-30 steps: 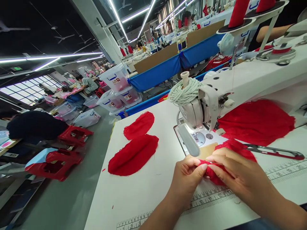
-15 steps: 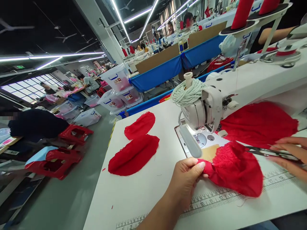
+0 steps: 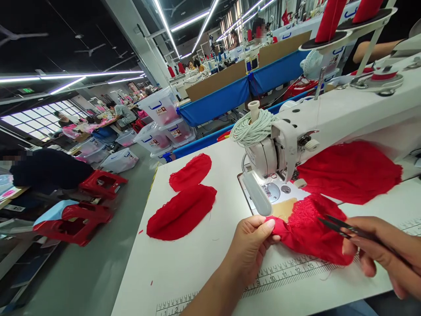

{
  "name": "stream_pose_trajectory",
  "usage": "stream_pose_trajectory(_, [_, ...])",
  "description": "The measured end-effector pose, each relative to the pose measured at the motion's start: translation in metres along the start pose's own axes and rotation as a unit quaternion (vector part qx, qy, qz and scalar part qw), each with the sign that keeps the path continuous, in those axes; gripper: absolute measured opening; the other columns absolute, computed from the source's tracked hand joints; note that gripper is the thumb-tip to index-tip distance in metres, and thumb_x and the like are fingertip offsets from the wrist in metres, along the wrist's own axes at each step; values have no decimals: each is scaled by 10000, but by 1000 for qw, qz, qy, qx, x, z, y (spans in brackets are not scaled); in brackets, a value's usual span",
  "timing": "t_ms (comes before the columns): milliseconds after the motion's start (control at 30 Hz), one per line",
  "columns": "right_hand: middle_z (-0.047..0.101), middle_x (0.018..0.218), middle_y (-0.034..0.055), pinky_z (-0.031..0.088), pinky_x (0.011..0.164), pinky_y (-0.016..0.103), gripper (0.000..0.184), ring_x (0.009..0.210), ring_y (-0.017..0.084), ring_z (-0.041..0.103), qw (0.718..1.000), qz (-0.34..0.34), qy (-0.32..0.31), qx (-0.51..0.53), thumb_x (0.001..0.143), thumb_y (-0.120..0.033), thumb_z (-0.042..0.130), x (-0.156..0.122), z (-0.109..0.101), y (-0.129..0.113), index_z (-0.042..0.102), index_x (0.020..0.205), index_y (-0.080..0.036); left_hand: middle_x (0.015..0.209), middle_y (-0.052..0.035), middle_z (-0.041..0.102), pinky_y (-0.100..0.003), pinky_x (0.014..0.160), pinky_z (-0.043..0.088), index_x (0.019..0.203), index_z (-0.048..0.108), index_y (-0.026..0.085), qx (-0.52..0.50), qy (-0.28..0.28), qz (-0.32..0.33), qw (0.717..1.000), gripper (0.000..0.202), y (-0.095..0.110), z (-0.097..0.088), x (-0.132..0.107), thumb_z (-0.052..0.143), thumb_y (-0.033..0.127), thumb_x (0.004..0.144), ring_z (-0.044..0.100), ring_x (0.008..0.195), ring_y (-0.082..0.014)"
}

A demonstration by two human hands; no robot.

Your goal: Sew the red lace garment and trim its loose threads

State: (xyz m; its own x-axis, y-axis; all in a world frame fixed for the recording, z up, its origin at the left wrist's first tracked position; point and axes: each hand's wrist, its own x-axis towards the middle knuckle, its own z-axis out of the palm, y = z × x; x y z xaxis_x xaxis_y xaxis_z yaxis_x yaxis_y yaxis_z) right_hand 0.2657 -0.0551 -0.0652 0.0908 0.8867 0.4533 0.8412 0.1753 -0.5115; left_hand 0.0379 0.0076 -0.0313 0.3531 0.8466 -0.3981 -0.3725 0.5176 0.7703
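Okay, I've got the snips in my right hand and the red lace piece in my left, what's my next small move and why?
Probably ease the snips leftward to the corner your left hand pinches: the blades point that way above the red lace piece, and your right hand grips them ready.

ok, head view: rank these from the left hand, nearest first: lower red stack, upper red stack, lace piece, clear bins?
1. Lace piece: in the left hand's grip, to its right.
2. Lower red stack: on the table, to the hand's left.
3. Upper red stack: just behind the lower one.
4. Clear bins: off the table, far back on the left.
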Motion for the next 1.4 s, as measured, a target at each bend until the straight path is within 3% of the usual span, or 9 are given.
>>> stream_pose_trajectory(67, [741, 893, 34, 583, 595, 321, 352, 668, 229, 727, 998, -36, -42, 29, 1016, -423, 335, 7, 4, -12, 583, 1265, -407, 701, -38, 621, -226, 693, 437, 688, 722, 98, 0, -7, 2, 1000, 288, 0, 0, 0, 860, 351, 683, 510, 655, -95])
stream_pose_trajectory(133, [734, 1103, 62, 604, 727, 328, 393, 964, 264, 731, 993, -86, -69, 48, 1016, -452, 338, 18, 8, -16, 611, 1290, -385, 703, -41, 621, -226, 684, 429, 691, 723, 95, 2, -13, 0, 1000, 297, 1, 1, -1, 861, 357, 677, 496, 644, -91])
stream_pose_trajectory(167, [733, 1106, 60, 607, 700, 306, 398, 977, 256, 729, 991, -99, -73, 49, 1016, -465, 345, 23, 10, -17, 640, 1266, -369, 702, -41, 619, -225, 680, 426, 686, 722, 93, 3, -13, -2, 1000, 306, 1, 2, -1, 868, 362, 664, 491, 643, -89])
stream_pose_trajectory(267, [737, 985, 42, 587, 599, 257, 377, 863, 211, 739, 993, -93, -60, 33, 1011, -469, 400, 31, 18, -17, 693, 1191, -316, 684, -32, 603, -219, 675, 423, 663, 714, 92, 0, -8, -4, 1000, 334, 3, 4, -1, 889, 374, 625, 485, 640, -84])
stream_pose_trajectory(467, [713, 997, 58, 557, 668, 293, 405, 933, 220, 701, 992, -108, -72, 13, 1032, -457, 362, 28, 26, -24, 686, 1198, -279, 709, -37, 629, -223, 691, 433, 709, 743, 86, 9, -16, -4, 1000, 313, 5, 5, -2, 871, 367, 655, 494, 647, -82])
stream_pose_trajectory(667, [712, 872, 26, 540, 549, 268, 372, 740, 178, 686, 984, -171, -43, 3, 1009, -448, 418, 39, 21, -27, 718, 1090, -245, 695, -28, 631, -232, 687, 442, 684, 737, 99, 11, -12, -1, 1000, 306, 2, 5, -3, 874, 371, 649, 513, 641, -89])
stream_pose_trajectory(867, [701, 889, 22, 535, 547, 246, 354, 730, 159, 669, 977, -208, -28, -21, 1018, -401, 405, 41, 20, -28, 701, 1093, -223, 706, -22, 617, -226, 675, 435, 672, 723, 104, 21, -18, 6, 1000, 302, 1, 5, -2, 857, 374, 671, 504, 638, -85])
stream_pose_trajectory(1167, [705, 982, 42, 528, 640, 287, 371, 844, 194, 665, 984, -163, -64, -12, 1033, -379, 348, 30, 26, -20, 685, 1161, -289, 659, -16, 601, -240, 679, 411, 649, 689, 109, 32, -14, 0, 999, 325, 1, 3, -2, 849, 391, 666, 504, 620, -93])
stream_pose_trajectory(1400, [721, 916, 42, 536, 585, 283, 389, 796, 196, 698, 981, -190, -28, -28, 1037, -335, 335, 35, 23, -25, 715, 1073, -257, 635, -7, 595, -250, 684, 412, 628, 668, 120, 30, -22, -4, 999, 320, 0, 3, -2, 840, 386, 670, 502, 620, -101])
